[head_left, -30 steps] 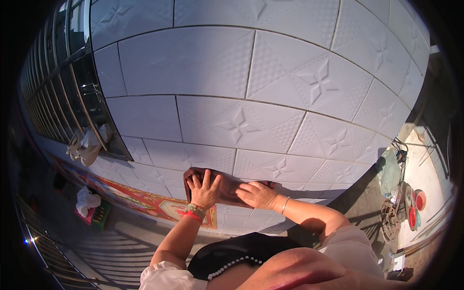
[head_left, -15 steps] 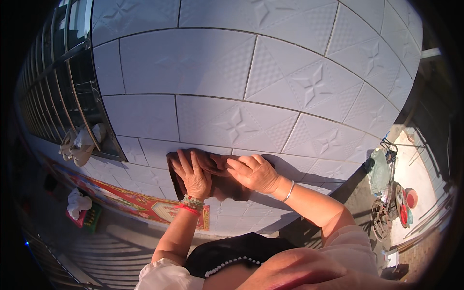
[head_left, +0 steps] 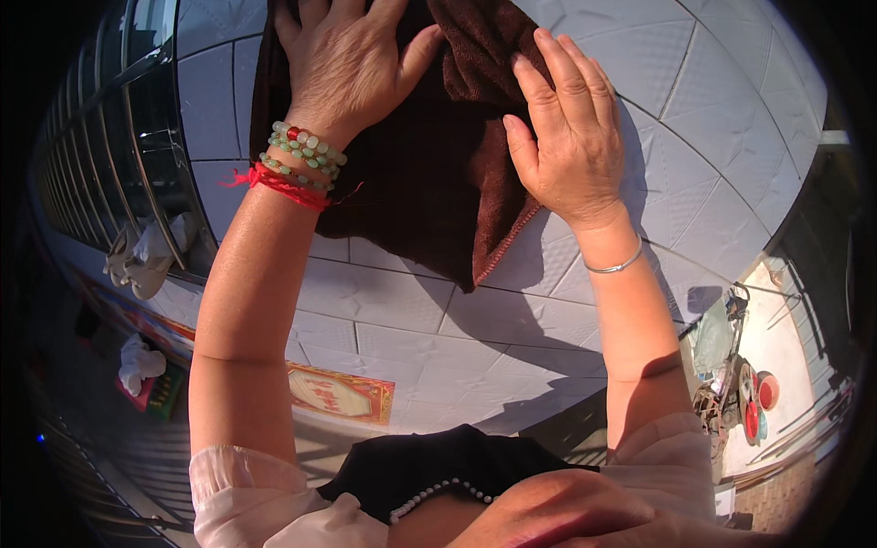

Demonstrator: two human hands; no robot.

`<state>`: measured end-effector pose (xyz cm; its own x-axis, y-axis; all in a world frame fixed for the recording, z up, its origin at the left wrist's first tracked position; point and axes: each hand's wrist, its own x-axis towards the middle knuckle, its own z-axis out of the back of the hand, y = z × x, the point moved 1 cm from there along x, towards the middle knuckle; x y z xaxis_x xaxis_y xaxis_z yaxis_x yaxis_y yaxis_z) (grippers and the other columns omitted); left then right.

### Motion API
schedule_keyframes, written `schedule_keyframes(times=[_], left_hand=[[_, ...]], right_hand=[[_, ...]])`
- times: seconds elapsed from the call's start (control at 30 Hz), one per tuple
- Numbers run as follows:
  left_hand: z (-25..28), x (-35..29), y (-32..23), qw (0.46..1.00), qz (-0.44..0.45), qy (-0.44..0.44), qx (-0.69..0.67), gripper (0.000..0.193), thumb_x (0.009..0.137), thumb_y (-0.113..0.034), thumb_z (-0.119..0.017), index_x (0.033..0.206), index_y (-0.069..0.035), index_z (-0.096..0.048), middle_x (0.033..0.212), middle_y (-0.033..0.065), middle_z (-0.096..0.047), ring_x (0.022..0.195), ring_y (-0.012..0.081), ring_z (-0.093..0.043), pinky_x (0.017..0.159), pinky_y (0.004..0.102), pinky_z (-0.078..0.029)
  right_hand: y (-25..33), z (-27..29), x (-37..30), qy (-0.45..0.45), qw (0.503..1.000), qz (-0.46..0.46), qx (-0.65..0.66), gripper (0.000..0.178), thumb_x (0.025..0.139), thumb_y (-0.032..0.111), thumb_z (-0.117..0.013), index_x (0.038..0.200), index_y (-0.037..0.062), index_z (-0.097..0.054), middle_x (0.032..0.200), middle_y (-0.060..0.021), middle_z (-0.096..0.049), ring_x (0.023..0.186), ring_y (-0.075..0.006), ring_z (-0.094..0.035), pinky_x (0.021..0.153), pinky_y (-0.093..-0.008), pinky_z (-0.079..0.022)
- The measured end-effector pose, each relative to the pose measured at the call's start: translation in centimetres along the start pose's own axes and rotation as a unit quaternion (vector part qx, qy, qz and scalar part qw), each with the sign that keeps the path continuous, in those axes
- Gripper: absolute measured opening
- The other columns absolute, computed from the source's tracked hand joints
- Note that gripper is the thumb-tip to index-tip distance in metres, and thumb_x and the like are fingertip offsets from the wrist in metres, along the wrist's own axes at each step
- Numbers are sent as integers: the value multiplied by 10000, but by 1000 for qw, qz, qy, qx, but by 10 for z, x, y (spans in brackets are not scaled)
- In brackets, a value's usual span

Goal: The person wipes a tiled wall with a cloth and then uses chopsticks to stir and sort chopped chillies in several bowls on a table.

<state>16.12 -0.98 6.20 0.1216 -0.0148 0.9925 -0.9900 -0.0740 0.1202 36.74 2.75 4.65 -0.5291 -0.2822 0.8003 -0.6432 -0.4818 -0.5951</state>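
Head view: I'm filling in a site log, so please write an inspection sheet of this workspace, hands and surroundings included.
Surface: glossy pale embossed wall tiles, partly sunlit, partly shadowed.
Handled things: dark brown plush cloth, spread before the tiles, one corner pointing down.
Clutter: crumpled white bundle, low at left; round red basin at right.
Hands: left hand spread on the cloth, fingers cut by the frame's top; right hand open at its right edge.
Cables: none can be made out.
Surroundings: metal-barred window at left; red-and-gold rectangular panel below the cloth.

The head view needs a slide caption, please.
Left hand on brown cloth, right hand at its edge, before a tiled wall.
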Motion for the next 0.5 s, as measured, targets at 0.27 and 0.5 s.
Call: schedule_keyframes(times=[0.27, 0.5], left_hand=[[-10, -68, 66, 999, 28, -19, 13, 677, 808, -435, -584, 1428, -276, -361, 1502, 135, -235, 1290, 508, -254, 980, 671, -234], [5, -200, 80, 987, 140, 72, -9, 766, 775, -388, -488, 1450, -90, -285, 1508, 236, -160, 1281, 568, -198, 1011, 651, -182]], right_hand=[[64, -25, 0, 23, 996, 27, 88, 393, 761, 215, -657, 1131, 88, -627, 1322, -70, -509, 1227, -244, -469, 1051, -400, -369], [135, -48, -42, 53, 986, 96, 129, 261, 870, 200, -528, 1072, 111, -665, 1258, -35, -565, 1171, -213, -514, 1029, -376, -382]])
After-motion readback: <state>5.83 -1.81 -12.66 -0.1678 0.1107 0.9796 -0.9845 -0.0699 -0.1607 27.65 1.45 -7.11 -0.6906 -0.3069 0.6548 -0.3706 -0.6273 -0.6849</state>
